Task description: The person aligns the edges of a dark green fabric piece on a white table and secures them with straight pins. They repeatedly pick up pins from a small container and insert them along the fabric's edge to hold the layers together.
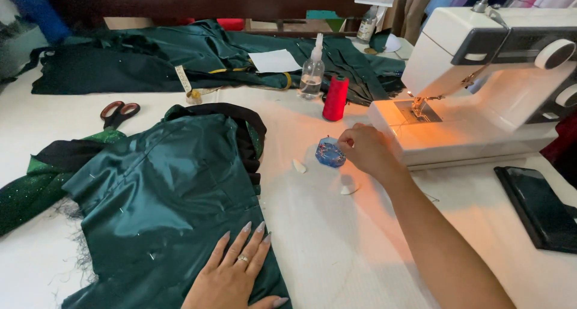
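Right hand [366, 150] at blue pin box [330, 152] mid-worktop, fingertips pinched at rim; pin in grasp cannot be told. Left hand [237, 273] flat, fingers spread, pressing green satin garment [162, 195] near front edge. Judged step: fetching pin; next calls for fine pinch, fabric held steady.

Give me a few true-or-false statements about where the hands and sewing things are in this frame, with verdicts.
1. The left hand lies flat on the green satin garment. True.
2. The right hand holds the scissors. False: its fingers are at the small blue pin box; the scissors lie apart at the far left.
3. A red thread spool stands upright beside a clear bottle. True.
4. The sewing machine has its lamp off. False: the needle area glows.
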